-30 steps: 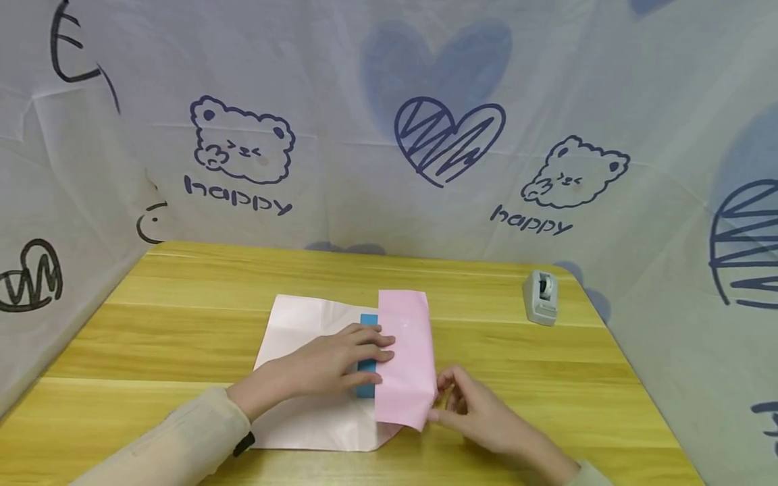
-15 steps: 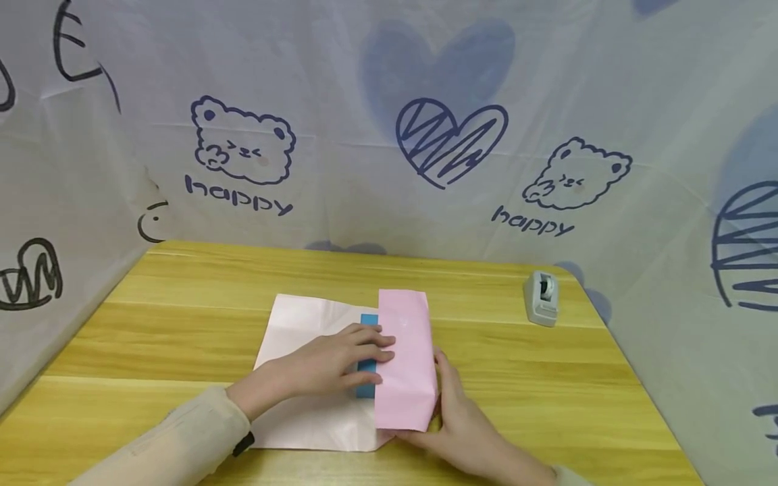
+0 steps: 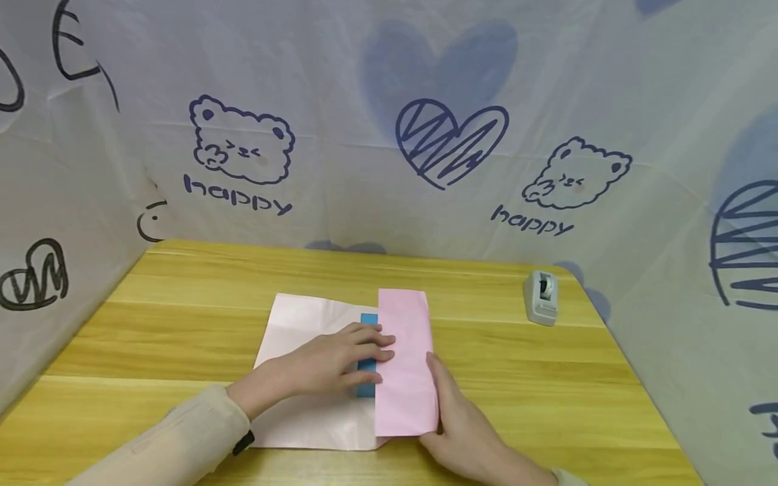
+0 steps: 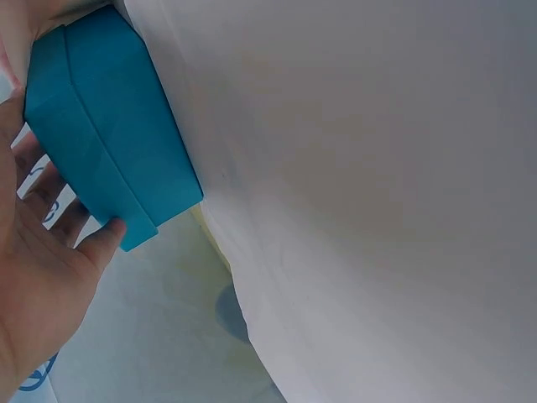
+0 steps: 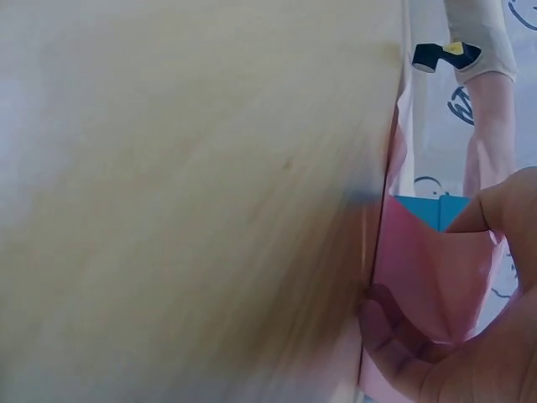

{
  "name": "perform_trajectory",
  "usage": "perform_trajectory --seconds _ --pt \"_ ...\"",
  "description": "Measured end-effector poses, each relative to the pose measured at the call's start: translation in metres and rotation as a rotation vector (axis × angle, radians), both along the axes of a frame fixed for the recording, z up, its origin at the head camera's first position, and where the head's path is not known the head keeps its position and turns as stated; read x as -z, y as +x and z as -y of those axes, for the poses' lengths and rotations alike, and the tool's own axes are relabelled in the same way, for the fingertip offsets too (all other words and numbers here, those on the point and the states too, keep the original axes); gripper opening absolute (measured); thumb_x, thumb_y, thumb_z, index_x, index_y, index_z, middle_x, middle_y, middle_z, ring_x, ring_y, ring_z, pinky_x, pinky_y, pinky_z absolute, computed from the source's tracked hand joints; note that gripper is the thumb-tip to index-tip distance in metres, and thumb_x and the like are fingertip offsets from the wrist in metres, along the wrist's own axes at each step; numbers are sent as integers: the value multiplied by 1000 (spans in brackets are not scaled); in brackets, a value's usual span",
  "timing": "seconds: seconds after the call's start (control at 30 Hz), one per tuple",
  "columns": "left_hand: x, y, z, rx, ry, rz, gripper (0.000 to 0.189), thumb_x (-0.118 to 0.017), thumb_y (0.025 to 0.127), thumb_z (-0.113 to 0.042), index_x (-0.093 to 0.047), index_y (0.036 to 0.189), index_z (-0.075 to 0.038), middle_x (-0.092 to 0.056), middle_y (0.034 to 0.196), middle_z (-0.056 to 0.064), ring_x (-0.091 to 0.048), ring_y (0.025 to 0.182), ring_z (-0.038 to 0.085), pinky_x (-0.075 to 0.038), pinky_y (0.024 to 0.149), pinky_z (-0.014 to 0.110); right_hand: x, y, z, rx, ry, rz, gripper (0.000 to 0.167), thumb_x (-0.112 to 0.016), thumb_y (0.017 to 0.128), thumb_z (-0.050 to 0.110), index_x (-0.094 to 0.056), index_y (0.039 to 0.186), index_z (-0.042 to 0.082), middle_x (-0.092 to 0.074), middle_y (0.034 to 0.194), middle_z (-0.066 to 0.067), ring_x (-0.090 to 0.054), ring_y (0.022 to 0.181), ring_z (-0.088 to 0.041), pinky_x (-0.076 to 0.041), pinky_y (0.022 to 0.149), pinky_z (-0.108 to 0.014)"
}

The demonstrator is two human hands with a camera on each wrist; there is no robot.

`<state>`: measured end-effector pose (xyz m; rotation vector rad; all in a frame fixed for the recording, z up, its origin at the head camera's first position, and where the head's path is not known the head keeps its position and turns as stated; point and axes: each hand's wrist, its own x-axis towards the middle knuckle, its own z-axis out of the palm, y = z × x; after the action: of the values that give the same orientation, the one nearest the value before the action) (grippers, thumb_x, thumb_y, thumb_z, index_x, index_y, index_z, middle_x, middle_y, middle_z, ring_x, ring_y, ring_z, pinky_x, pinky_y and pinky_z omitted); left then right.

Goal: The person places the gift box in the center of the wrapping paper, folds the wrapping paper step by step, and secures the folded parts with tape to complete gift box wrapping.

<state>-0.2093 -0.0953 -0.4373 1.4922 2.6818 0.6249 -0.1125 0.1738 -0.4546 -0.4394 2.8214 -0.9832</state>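
A blue box (image 4: 117, 126) lies on a sheet of pink paper (image 3: 304, 314), whose paler side faces up on the left. The paper's right part is folded over the box as a pink flap (image 3: 408, 395), so only a blue strip shows in the head view. My left hand (image 3: 331, 361) rests flat across box and flap, fingertips spread on the flap's left edge. At the flap's near right corner, my right hand (image 3: 464, 425) grips the folded paper along its side. In the right wrist view the paper end (image 5: 432, 277) bends inward between thumb and fingers.
A grey tape dispenser (image 3: 541, 297) stands at the table's back right corner. The yellow wood-grain table (image 3: 200, 283) is bordered behind and at both sides by a printed cloth (image 3: 346, 182). A black band (image 3: 244, 443) shows at the left sleeve.
My right hand has moved from beside the flap's near corner to a grip along its right side. The flap's near end now lies straighter and squarer. My left hand has stayed put.
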Motion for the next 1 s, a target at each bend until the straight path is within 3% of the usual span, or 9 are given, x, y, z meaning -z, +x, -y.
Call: perform_trajectory --seconds 0.13,0.23,0.3,0.4,0.57,0.77,1.0 --pt "1 0 0 3 -2 -11 50 -61 104 -44 -62 146 -17 -51 157 -3 -38 151 25 -38 121 43 -1 3 -2 18 17 -20 107 -76 79 12 -13 166 11 -35 165 -13 -53 135 -22 -48 111 -49" --pt "1 0 -1 4 -3 -17 50 -61 104 -44 -62 146 -17 -51 157 -3 -38 151 24 -38 121 42 0 5 -5 46 22 -54 107 -79 77 13 -18 164 11 -53 142 -5 -64 103 -13 -57 84 -35" --pt "1 1 -1 3 -4 -19 50 -61 104 -44 -62 146 -17 -51 157 -3 -38 151 24 -38 121 42 1 5 -6 56 33 -72 106 -81 76 15 -20 162 11 -57 119 3 -58 80 -6 -51 66 -26" --pt "2 1 -1 4 -6 -23 50 -62 104 -43 -62 146 -16 -52 157 -3 -38 151 25 -38 121 42 1 5 -9 55 57 -68 106 -82 76 19 -21 162 9 -55 94 9 -49 63 -4 -42 53 -24" --pt "1 1 -1 4 -6 -25 49 -63 104 -43 -63 146 -16 -52 157 -3 -38 151 25 -38 120 43 -1 7 -10 36 87 -39 108 -81 77 19 -18 165 12 -54 74 13 -48 57 -2 -40 49 -24" --pt "2 1 0 -4 -11 -20 50 -60 105 -44 -62 146 -17 -51 157 -3 -37 151 25 -40 119 43 -3 11 -11 18 133 -92 114 -79 70 14 -17 166 10 -51 65 16 -46 53 0 -39 47 -24" --pt "2 1 -1 -2 -10 -17 51 -60 104 -45 -62 146 -16 -51 158 -3 -37 151 25 -38 120 43 -4 12 -12 8 172 -58 107 -77 82 22 -12 167 11 -48 62 14 -44 50 -2 -36 45 -25"
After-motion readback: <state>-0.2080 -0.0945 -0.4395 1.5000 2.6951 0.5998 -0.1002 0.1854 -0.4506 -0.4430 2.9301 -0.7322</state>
